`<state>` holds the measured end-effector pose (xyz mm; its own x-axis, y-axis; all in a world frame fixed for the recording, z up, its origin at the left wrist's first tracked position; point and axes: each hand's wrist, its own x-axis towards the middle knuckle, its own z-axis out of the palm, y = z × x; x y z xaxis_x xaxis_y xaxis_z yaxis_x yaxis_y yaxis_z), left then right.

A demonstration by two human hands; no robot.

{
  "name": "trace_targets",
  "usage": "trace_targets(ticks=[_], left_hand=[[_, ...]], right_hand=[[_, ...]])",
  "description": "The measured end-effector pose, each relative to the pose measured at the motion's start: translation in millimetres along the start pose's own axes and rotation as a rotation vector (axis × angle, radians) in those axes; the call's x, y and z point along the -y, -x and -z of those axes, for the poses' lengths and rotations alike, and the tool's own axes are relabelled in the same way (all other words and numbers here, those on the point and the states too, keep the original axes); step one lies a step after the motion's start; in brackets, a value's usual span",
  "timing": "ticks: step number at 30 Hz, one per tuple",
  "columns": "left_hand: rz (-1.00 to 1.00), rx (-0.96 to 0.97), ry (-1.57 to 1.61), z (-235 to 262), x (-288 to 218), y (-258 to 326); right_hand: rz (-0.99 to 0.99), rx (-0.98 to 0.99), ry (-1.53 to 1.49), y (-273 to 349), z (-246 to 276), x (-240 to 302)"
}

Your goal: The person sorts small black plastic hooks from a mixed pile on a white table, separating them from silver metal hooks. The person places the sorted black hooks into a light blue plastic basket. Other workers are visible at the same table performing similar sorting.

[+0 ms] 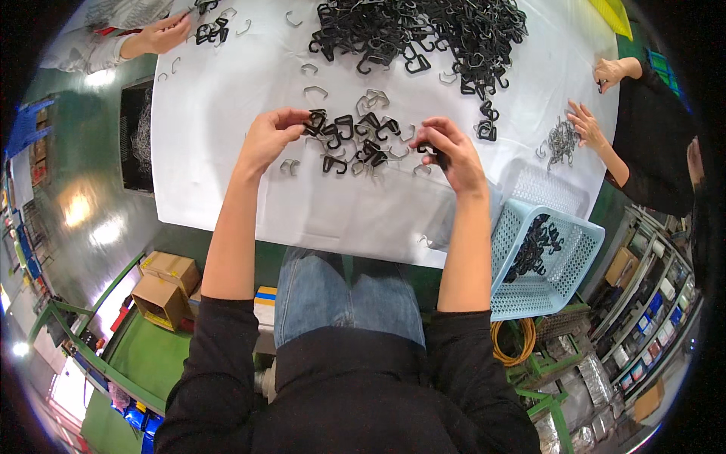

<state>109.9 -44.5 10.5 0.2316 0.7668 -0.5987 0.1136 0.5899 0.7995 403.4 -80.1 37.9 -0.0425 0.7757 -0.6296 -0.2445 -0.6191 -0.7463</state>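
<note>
A loose group of black hooks (344, 130) lies on the white table in front of me, mixed with bare silver wire clips (372, 98). My left hand (274, 138) is at the left side of this group, thumb and fingers pinched on a black hook (314, 121). On the other side, my right hand (454, 155) is curled round a black hook (435, 155), partly hidden by the fingers. Farther back rises a large heap of black hooks (423, 30). A few single silver clips lie scattered round both hands.
A light blue plastic basket (548, 296) holding black hooks stands at the table's right edge. Another person's hand (162, 34) works at the far left. At the right, a co-worker's hands (590, 127) are by a silver clip pile (561, 142). Cardboard boxes (168, 284) sit lower left.
</note>
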Motion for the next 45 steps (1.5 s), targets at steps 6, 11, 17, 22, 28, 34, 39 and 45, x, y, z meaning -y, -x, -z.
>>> trace_targets(ticks=[6, 11, 17, 22, 28, 34, 39, 45], left_hand=[[-0.205, -0.351, -0.733, -6.9, 8.8, -6.4], [-0.71, -0.457, -1.002, -46.8, 18.1, -10.2], [-0.613, -0.328, -0.996, -63.4, 20.0, -21.3], [-0.227, -0.022, 0.054, -47.9, 13.6, -9.8], [-0.053, 0.218, 0.602, -72.8, 7.8, -20.7], [-0.345, -0.412, -0.979, -142.9, 23.1, -23.0], [-0.355, -0.424, -0.912, -159.8, 31.7, -21.4], [-0.431, -0.205, -0.555, -141.1, 30.4, -16.5]], right_hand=[[0.459, -0.092, 1.424, -52.4, -48.1, -28.2], [0.433, -0.068, 1.611, -60.2, -55.2, -36.0], [0.271, 0.019, 0.982, -35.2, -21.1, -24.1], [0.079, -0.061, 0.421, 0.1, 22.3, -20.7], [0.143, 0.263, -0.626, 18.3, 48.1, -30.5], [0.069, 0.231, -0.464, -19.0, 37.1, -29.7], [0.115, -0.083, 0.211, -27.2, 24.9, -32.9], [0.316, -0.011, 0.745, -28.6, 19.4, -38.3]])
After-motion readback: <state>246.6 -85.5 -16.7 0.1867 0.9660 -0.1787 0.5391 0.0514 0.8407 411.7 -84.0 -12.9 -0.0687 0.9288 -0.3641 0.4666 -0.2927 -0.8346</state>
